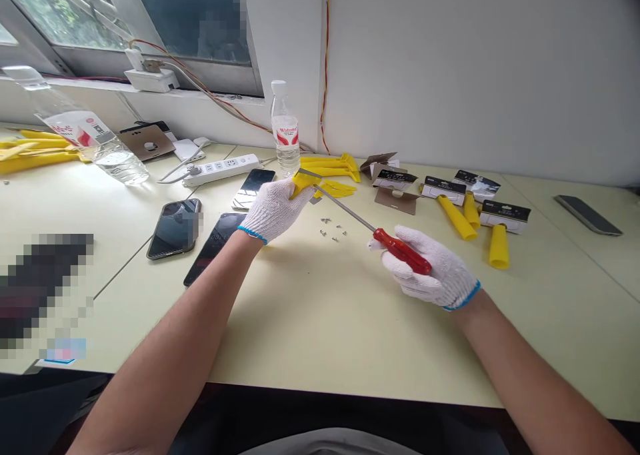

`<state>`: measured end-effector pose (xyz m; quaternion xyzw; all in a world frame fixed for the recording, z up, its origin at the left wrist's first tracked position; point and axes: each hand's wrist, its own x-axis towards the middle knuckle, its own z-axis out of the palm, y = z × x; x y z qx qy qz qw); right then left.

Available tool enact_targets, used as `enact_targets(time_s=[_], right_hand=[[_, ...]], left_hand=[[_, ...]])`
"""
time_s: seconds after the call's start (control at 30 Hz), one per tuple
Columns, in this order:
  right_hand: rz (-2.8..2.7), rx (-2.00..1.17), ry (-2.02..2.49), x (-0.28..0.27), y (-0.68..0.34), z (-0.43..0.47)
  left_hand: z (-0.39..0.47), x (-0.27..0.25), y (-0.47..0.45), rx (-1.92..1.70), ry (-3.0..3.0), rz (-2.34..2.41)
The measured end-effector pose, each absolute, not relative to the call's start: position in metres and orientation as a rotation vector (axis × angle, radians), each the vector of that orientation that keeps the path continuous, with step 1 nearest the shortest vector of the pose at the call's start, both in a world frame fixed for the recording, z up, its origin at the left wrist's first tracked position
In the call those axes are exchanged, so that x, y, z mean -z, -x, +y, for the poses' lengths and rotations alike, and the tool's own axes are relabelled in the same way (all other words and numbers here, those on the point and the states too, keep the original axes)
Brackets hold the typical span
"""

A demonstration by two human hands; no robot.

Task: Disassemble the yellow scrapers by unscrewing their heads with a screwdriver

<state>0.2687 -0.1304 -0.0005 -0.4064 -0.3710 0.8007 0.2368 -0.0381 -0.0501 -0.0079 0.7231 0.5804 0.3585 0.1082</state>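
Observation:
My left hand [280,208], in a white knit glove with a blue cuff, is closed around a yellow plastic scraper [303,181] with a thin metal blade at its end. In my gloved right hand [433,265] is a screwdriver [404,251] with a red handle, its long shaft pointing up and left. The shaft's tip meets the yellow piece near its blade end; exactly where it sits cannot be made out. Below the shaft, several small screws [324,232] lie loose on the table. More yellow plastic parts [336,188] lie just behind the left hand.
A water bottle [286,135] stands at the back; another bottle [95,132] is at left. Phones [175,228] and a power strip [223,170] lie left of centre. Yellow handles with black cards [443,190] are at right, near a dark flat object [587,215].

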Motion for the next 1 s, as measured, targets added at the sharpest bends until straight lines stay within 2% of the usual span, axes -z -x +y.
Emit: enact_targets(time_s=[0.07,0.13,0.3,0.37,0.4,0.43,0.47,0.53,0.6,0.7,0.77,0.83,0.97,1.0], right_hand=[[-1.145,-2.123,1.146,0.002,-0.267,-0.132],[-1.42,-1.847,1.283,0.006,-0.261,-0.135],[-1.786,-0.666,1.517,0.024,-0.246,-0.137],[-1.817,-0.338,1.533,0.029,-0.244,-0.136],[-1.813,-0.299,1.563,0.029,-0.244,-0.136],[-1.789,-0.397,1.614,0.028,-0.245,-0.135],[-1.739,-0.612,1.668,0.026,-0.246,-0.134],[-1.527,-1.246,1.669,0.019,-0.251,-0.133],[-1.204,-1.814,1.477,0.01,-0.257,-0.132],[-0.937,-2.142,1.205,0.001,-0.265,-0.132],[-1.032,-2.154,1.169,0.0,-0.266,-0.134],[-1.266,-1.958,1.269,0.004,-0.261,-0.136],[-1.626,-0.983,1.617,0.017,-0.246,-0.138],[-1.638,-0.836,1.653,0.02,-0.244,-0.138]], left_hand=[[-0.051,0.007,0.04,-1.06,-2.106,1.717],[-0.052,0.006,0.041,-1.072,-2.065,1.751],[-0.053,0.004,0.042,-1.013,-2.032,1.739],[-0.053,0.003,0.041,-0.987,-2.047,1.738],[-0.053,0.003,0.04,-0.991,-2.05,1.747],[-0.054,0.003,0.039,-1.001,-2.053,1.754],[-0.054,0.003,0.038,-1.012,-2.06,1.757],[-0.054,0.003,0.037,-1.013,-2.085,1.753],[-0.053,0.003,0.037,-1.0,-2.105,1.743],[-0.054,0.003,0.037,-1.006,-2.096,1.722],[-0.054,0.003,0.038,-1.019,-2.095,1.707],[-0.054,0.003,0.039,-1.024,-2.097,1.712],[-0.052,0.006,0.041,-1.027,-2.103,1.753],[-0.051,0.006,0.041,-1.038,-2.108,1.754]])
